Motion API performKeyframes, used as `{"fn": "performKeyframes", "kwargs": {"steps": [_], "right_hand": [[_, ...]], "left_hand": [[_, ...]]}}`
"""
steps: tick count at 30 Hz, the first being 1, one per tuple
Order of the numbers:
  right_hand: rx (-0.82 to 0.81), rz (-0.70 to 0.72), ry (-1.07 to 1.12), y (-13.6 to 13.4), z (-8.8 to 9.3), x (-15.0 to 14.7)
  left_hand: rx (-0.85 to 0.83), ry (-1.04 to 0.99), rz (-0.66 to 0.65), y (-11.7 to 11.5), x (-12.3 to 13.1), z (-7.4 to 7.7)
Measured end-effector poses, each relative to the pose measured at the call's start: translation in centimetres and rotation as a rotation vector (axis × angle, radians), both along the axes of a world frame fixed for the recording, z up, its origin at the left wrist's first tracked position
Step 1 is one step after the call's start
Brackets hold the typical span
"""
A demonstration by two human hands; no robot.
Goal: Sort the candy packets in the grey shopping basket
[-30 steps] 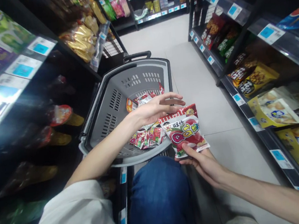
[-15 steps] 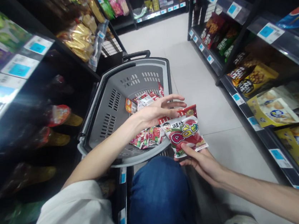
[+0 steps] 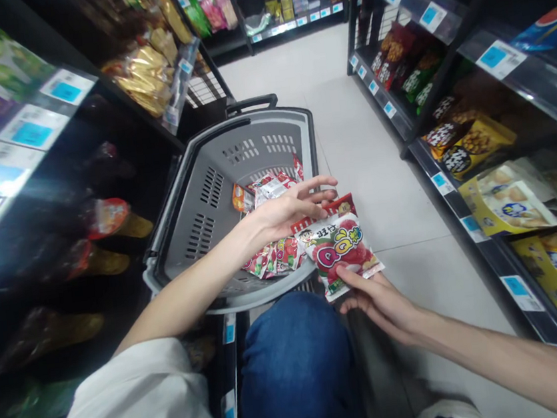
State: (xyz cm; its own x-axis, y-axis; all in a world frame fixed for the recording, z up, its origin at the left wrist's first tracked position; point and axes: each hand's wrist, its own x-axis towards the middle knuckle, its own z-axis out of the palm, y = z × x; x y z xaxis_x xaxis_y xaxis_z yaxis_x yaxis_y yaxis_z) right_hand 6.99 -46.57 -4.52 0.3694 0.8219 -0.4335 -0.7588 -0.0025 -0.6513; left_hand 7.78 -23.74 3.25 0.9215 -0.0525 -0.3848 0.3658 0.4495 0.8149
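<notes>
A red-and-white gummy candy packet (image 3: 344, 248) is tilted above the near right rim of the grey shopping basket (image 3: 261, 299). From below, my right hand (image 3: 377, 305) grips its lower part, thumb across the printed front and fingers partly hidden behind. My left hand (image 3: 296, 208) reaches over the basket and pinches the packet's red top edge; its thumb lies there while other fingers stretch out beyond. Several similar candy packets (image 3: 278, 256) lie inside the basket, partly covered by my left hand and forearm. An orange packet (image 3: 241, 198) is among them.
Shelves with blue price tags flank the aisle. Snack bags (image 3: 482, 142) fill the right shelf (image 3: 486, 266); gold-wrapped goods (image 3: 146, 80) and cups with red lids (image 3: 108, 216) stand at left. My bent knee (image 3: 296, 368) is close to the basket. Tiled floor (image 3: 342, 108) runs ahead.
The packet has shifted slightly left and its top has tipped toward the basket. My left hand has moved a little left with it; my right hand keeps its grip.
</notes>
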Motion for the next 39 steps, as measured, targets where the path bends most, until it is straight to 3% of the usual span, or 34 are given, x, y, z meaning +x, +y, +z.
{"fn": "performKeyframes", "kwargs": {"steps": [1, 3, 5, 6, 7, 8, 10, 12, 13, 18, 22, 26, 33, 39], "right_hand": [[-0.009, 0.107, -0.007, -0.3, 0.1, 0.6], [-0.027, 0.468, -0.095, -1.0, 0.9, 2.1], [-0.008, 0.827, -0.37, -1.6, 2.6, 3.6], [0.017, 0.893, -0.579, -1.8, 3.8, 4.3], [0.047, 0.849, -0.81, -1.8, 4.9, 5.0], [0.068, 0.715, -1.022, -1.7, 6.0, 5.6], [0.097, 0.323, -1.373, -1.0, 7.6, 6.8], [0.126, 0.01, -1.629, 0.0, 8.2, 7.9], [0.152, -0.061, -1.735, 0.5, 8.1, 8.4], [0.242, 0.006, -1.979, 1.8, 6.2, 10.0], [0.257, -0.063, -2.031, 1.9, 5.3, 9.7], [0.232, -0.053, -2.005, 2.0, 5.0, 9.7], [0.198, 0.111, -2.054, 2.0, 5.5, 9.9], [0.301, -0.018, -2.026, 2.2, 5.0, 9.6]], "left_hand": [[-0.018, 0.004, 0.019, -0.1, 0.0, 0.1], [-0.067, 0.016, 0.047, -0.4, -0.1, 0.3], [-0.12, 0.028, 0.062, -0.7, -0.1, 0.5], [-0.144, 0.035, 0.065, -0.9, -0.1, 0.6], [-0.166, 0.04, 0.066, -1.0, -0.1, 0.7], [-0.187, 0.044, 0.066, -1.2, -0.1, 0.8], [-0.219, 0.046, 0.063, -1.3, -0.1, 0.8], [-0.234, 0.032, 0.055, -1.4, 0.0, 0.7], [-0.233, 0.021, 0.046, -1.4, 0.0, 0.7], [-0.178, -0.014, -0.022, -1.6, 0.0, 0.2], [-0.131, -0.019, -0.029, -1.6, 0.0, -0.1], [-0.06, -0.04, -0.018, -1.5, 0.0, -0.4], [0.038, -0.125, -0.061, -1.6, -0.3, -0.4], [0.036, -0.124, -0.062, -1.5, -0.2, -0.4]]}}
